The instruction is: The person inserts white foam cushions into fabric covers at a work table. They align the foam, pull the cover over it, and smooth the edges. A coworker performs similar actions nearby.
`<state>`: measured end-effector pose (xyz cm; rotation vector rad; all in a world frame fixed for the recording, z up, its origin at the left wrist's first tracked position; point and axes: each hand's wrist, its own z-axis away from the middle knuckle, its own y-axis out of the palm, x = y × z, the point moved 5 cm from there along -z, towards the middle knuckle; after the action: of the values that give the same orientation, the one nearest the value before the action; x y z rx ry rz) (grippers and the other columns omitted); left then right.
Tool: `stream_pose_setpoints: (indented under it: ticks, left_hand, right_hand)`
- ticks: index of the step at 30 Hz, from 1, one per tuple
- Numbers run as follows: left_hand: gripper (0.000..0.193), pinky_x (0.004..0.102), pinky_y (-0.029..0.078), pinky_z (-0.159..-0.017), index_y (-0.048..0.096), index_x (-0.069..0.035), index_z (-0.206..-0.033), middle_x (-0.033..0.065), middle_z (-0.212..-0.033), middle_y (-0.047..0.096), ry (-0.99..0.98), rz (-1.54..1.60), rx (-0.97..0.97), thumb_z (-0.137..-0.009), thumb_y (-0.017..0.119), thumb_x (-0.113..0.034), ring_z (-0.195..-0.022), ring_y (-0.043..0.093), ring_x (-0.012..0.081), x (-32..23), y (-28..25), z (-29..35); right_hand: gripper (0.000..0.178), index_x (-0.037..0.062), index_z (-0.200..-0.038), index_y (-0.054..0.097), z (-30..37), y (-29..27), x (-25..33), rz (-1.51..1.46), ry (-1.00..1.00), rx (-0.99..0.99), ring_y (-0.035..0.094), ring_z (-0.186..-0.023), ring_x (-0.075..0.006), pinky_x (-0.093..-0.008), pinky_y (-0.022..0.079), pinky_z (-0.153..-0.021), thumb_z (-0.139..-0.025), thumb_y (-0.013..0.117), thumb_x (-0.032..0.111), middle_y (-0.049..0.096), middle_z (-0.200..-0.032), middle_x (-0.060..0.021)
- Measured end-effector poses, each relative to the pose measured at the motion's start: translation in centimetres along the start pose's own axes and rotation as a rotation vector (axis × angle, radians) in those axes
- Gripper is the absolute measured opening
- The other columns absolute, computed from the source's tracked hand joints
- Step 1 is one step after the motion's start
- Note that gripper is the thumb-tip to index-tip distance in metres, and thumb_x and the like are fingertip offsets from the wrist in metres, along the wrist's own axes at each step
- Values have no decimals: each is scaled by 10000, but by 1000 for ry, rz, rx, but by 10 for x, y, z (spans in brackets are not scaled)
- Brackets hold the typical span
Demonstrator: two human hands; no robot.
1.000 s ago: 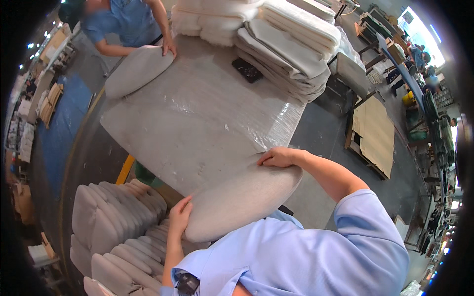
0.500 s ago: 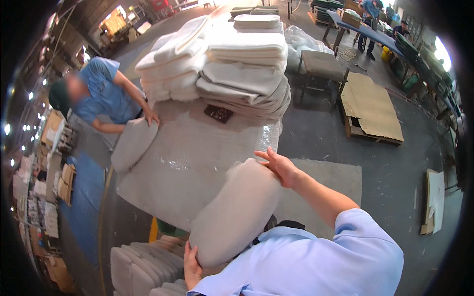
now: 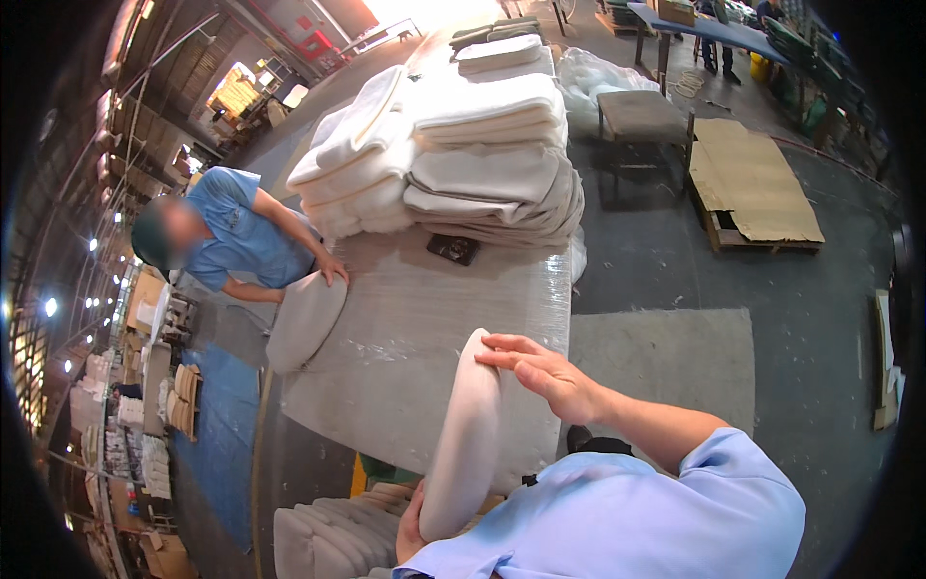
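Note:
A pale grey, rounded cushion [image 3: 465, 444] is between my hands, turned up so that mostly its narrow side shows. My left hand [image 3: 411, 526] grips its lower end, partly hidden by the cushion. At the upper end, my right hand [image 3: 548, 378] holds the edge, fingers reaching over it. Below the cushion lies a table [image 3: 386, 391] with a shiny plastic cover. Across it, a co-worker [image 3: 253, 232] in a blue shirt has both hands on a similar cushion [image 3: 309, 323] at the table's left edge.
White folded padding [image 3: 490, 108] and grey padding [image 3: 490, 188] are piled at the table's far end, with a small dark object [image 3: 453, 249] before them. Several cushions [image 3: 333, 536] stand packed at lower left. A chair [image 3: 641, 116] and cardboard on a pallet [image 3: 754, 183] are at right.
The cushion in my hands has swung from broad face up to edge-on. My right hand has closed onto its upper end. The whole view has shifted, moving the scene rightward.

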<state>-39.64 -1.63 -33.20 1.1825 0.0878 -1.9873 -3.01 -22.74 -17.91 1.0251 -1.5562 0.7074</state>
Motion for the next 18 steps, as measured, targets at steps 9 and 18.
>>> stream_pose_setpoints:
  ticks: [9, 18]
  left_hand:
    - [624, 510, 365, -1232, 461, -169, -1593, 74, -1599, 508, 441, 368, -152, -1060, 575, -473, -1477, 473, 296, -44, -24, -29]
    - [586, 523, 473, -1136, 644, -131, -1388, 74, -1425, 666, 644, 712, -465, -1085, 413, -576, -1359, 592, 304, -65, -47, -12]
  right_hand:
    - [824, 58, -1677, 312, -18, 28, 36, -163, -134, 146, 502, -1465, -336, -437, 399, -1200, -996, 739, 238, 451, -1630, -190]
    - [708, 62, -1541, 485, -24, 14, 11, 298, -78, 212, 587, -1392, -380, -480, 512, -1121, -949, 816, 266, 591, -1528, -151]
